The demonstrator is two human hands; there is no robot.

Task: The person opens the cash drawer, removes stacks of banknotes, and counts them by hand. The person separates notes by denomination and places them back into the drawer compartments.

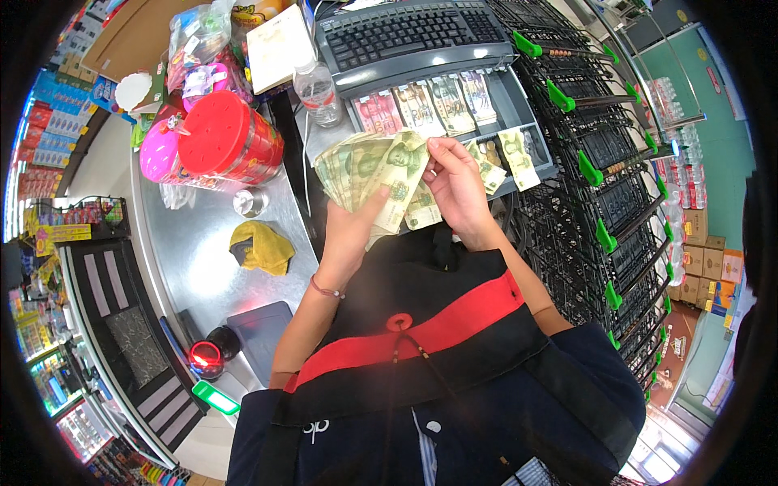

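Observation:
Fanned out in my left hand (352,231) is a thick sheaf of green banknotes (358,170), my thumb lying across the front note. My right hand (456,182) pinches the upper right corner of that note between thumb and fingers. Beyond both hands an open cash drawer (516,91) holds sorted stacks: red notes (377,113), brownish notes (419,109), dark green notes (451,105) and purplish notes (478,97). Coins (490,152) sit in a small compartment near my right hand. A loose green note (518,159) lies over the drawer's front edge, and more green notes lie beside the coins.
Above the drawer is a black keyboard (413,36). A clear plastic bottle (318,94), a red-lidded tub (222,133), a metal can (250,202) and a yellow cloth (262,247) stand or lie on the metal counter (206,267) at left. Nested black shopping carts (583,164) are close on the right.

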